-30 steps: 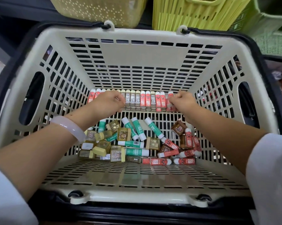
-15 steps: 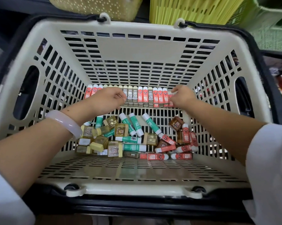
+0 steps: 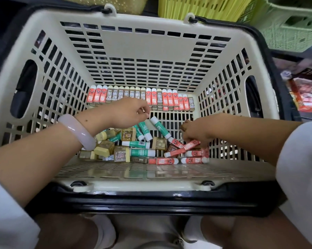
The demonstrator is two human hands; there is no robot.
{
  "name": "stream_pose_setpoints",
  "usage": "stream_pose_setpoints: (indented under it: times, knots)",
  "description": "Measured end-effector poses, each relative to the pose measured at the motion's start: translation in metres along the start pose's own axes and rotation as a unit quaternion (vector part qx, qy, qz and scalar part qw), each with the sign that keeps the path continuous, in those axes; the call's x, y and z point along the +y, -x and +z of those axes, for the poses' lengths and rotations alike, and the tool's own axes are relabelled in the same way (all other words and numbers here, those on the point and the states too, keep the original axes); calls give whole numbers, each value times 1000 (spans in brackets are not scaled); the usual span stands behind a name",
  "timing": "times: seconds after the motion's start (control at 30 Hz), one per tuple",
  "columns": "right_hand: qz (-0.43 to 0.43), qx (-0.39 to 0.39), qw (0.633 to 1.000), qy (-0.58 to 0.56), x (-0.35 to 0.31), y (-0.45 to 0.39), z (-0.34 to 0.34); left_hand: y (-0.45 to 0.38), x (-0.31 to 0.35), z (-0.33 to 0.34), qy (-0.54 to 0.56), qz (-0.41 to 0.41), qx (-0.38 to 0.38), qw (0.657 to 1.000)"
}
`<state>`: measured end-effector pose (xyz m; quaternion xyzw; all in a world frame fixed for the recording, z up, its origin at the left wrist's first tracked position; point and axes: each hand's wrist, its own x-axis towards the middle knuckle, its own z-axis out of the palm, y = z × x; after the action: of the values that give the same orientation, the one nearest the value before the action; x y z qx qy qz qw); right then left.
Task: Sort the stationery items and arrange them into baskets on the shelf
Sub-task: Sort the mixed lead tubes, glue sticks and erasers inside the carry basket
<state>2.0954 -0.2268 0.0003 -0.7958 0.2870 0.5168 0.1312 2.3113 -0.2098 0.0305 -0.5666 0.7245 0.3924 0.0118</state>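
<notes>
Head view looks down into a cream slatted basket [image 3: 49,83] with a black rim and two black handles folded outward. Against its far wall stands one row of twenty small upright boxes [image 3: 140,98]: eleven red ones with cartoon faces and nine brown ones marked 2B, running from the left as three red, seven brown, two red, one brown, five red and one brown at the right end. On the basket floor nearer the viewer lies a loose heap [image 3: 144,144]. In it I count five green-and-white glue sticks [image 3: 159,127], about six red-and-white tubes [image 3: 167,161] lying flat on the right side, and roughly eight gold or yellow-capped boxes [image 3: 105,147] on the left; the exact tally under the hands cannot be told. The left hand [image 3: 126,114], with a pale bangle [image 3: 78,131] on its wrist, hovers between the row and the heap, its fingers curled loosely and apparently holding nothing. The right hand [image 3: 199,130] reaches down onto the right side of the heap, fingers bent over the red tubes; whether it grips one cannot be told. Beyond the basket stand two yellow baskets [image 3: 202,7] and one green crate [image 3: 293,27].
</notes>
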Motion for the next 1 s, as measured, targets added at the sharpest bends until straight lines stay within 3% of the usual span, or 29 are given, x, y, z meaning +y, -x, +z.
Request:
stream_pose_setpoints:
  times: [0.1,0.4,0.6,0.77,1.0]
  knots:
    - [-2,-39,999,-9,-3,4,1,-1,-6,0,-13,-5,-7,1000]
    - [-3,-60,994,-96,-3,1,5,-3,-9,0,-20,-7,-28,999]
    - [14,-33,988,-148,-11,0,10,-3,-9,1,-14,-11,-38,999]
    - [3,-117,941,-317,-10,5,16,-2,-8,0,-37,-7,-54,998]
    - [26,-106,917,-385,-17,3,21,-3,-7,0,-44,7,-45,998]
